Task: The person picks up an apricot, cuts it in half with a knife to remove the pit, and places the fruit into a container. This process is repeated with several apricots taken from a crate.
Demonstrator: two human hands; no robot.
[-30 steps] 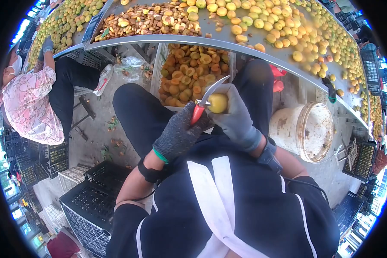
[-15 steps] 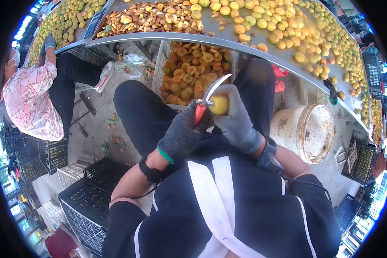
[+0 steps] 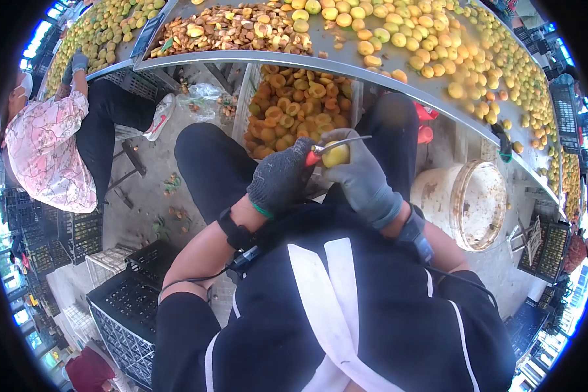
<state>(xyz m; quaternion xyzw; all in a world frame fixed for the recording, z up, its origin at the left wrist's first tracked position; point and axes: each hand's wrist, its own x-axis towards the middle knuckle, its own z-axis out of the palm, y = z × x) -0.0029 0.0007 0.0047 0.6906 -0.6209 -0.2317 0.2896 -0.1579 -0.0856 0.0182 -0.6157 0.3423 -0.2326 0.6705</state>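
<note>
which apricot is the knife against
The yellow apricot gripped in the grey-gloved right hand, above the lap; the red-handled knife in the left hand lies across its top. All others lie on the metal table or halved in the crate below.

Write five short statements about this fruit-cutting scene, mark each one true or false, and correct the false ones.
1. The left hand grips a red-handled knife. True.
2. The right hand holds a whole yellow fruit against the blade. True.
3. The white bucket stands on the person's left. False: it stands on the floor to their right.
4. The crate beyond the knees holds only whole fruit. False: it is filled with halved orange pieces.
5. Both hands are bare. False: the left wears a dark glove, the right a grey one.
</note>
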